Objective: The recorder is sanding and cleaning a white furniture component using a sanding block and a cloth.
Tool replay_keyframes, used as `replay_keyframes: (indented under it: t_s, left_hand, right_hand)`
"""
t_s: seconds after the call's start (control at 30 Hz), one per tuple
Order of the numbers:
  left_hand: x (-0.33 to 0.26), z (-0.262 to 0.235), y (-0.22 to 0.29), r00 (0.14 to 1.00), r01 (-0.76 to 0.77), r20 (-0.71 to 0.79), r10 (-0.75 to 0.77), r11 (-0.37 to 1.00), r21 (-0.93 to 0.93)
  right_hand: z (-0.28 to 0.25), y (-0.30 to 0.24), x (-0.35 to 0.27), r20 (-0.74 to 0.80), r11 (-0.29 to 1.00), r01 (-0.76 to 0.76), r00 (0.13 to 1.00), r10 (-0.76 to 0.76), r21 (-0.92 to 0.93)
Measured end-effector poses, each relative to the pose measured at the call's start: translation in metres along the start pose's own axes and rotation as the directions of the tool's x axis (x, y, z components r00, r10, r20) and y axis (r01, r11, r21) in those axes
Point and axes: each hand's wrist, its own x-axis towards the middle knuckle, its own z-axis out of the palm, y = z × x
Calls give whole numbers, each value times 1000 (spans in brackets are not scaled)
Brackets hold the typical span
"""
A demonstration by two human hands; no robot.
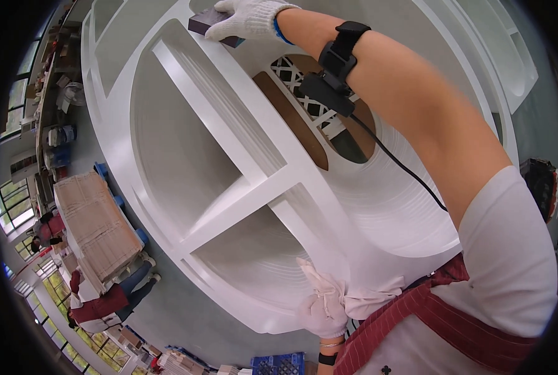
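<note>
A large white moulded frame (229,219) with rounded openings and crossing ribs fills the middle of the view. At its far side my right hand (244,20), in a white knit glove, is closed around a dark grey sanding block (205,22) pressed near a rib's upper end. My left hand (323,317), also gloved, is low in the view at the frame's near edge. Its fingers are wrapped round a pale crumpled cloth (373,301), part of which lies along the near rim. Through the round opening on the right, brown pieces (291,119) and a white lattice show.
A black strapped device (329,94) sits on my right forearm, its cable (401,165) running toward my body. On the left, a person in red (104,309) is beside a stack of brown boards (97,219). A blue pallet (279,364) lies at the lower edge.
</note>
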Motion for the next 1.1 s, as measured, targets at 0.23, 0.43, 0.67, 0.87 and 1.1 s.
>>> replay_keyframes:
  t_s: [0.23,0.43,0.67,0.87,1.1]
  left_hand:
    - [-6,3,-8,1000,-20,-5,20,1000,-18]
    - [-2,0,-9,995,-103,15,103,995,0]
    - [4,-2,2,999,-29,34,31,998,-51]
    - [1,2,-5,999,-32,-1,32,998,-48]
    - [-2,0,-6,998,-61,8,60,998,24]
  right_hand:
    - [-8,27,-130,75,994,29,997,-22,-101]
    - [-39,34,-336,255,965,260,932,-258,24]
    - [-121,38,-323,501,980,138,844,-193,143]
    - [-53,22,-90,-79,991,63,995,-54,118]
    - [-14,2,-24,-9,998,44,999,-43,46]
